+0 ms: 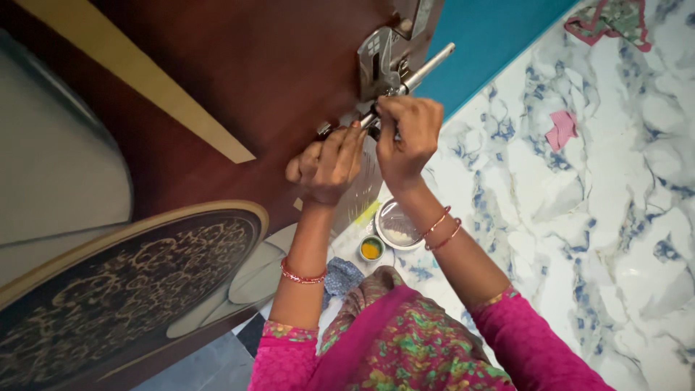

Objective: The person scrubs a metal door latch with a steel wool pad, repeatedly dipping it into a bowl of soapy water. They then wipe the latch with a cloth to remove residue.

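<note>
A dark brown wooden door (pixel 239 80) fills the upper left, with a silver sliding bolt latch (pixel 394 65) fixed near its edge. My right hand (pixel 405 134) is closed around the lower end of the bolt rod. My left hand (pixel 327 165) sits just below and left of it, fingers curled, fingertips touching the latch area by a small metal knob (pixel 323 129). What the left fingers pinch is hidden. Both wrists wear red bangles, and pink sleeves cover my forearms.
On the white-and-blue marbled floor (pixel 608 217) below my hands stand a small cup of yellow powder (pixel 371 249) and a steel bowl of white powder (pixel 397 226). Pink cloth scraps (pixel 562 129) lie farther right. The door carries a round carved gold-and-black panel (pixel 137 289).
</note>
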